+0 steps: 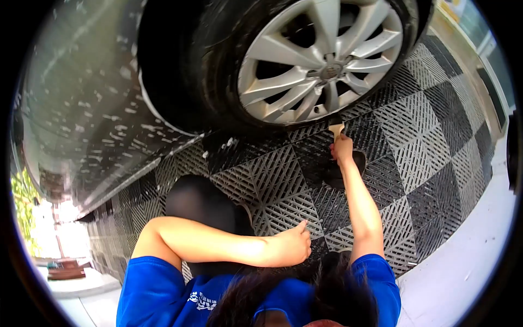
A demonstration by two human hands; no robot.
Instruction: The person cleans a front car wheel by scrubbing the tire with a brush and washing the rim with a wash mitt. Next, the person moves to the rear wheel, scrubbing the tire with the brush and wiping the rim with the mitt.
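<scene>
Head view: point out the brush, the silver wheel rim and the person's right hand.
Brush (336, 129): head view, on its pale part above the fingers.
Silver wheel rim (330, 71): head view, on its centre cap.
Right hand (342, 147): head view, on its back.

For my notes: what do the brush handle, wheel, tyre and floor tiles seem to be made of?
Brush handle: perhaps wood, from its pale tan colour; finish unclear.
Wheel: likely metal alloy, satin silver, judging by sheen on its spokes.
Tyre: likely rubber, by its black, mostly dull sidewall.
Floor tiles: probably moulded plastic, matte, with repeated slots.
</scene>
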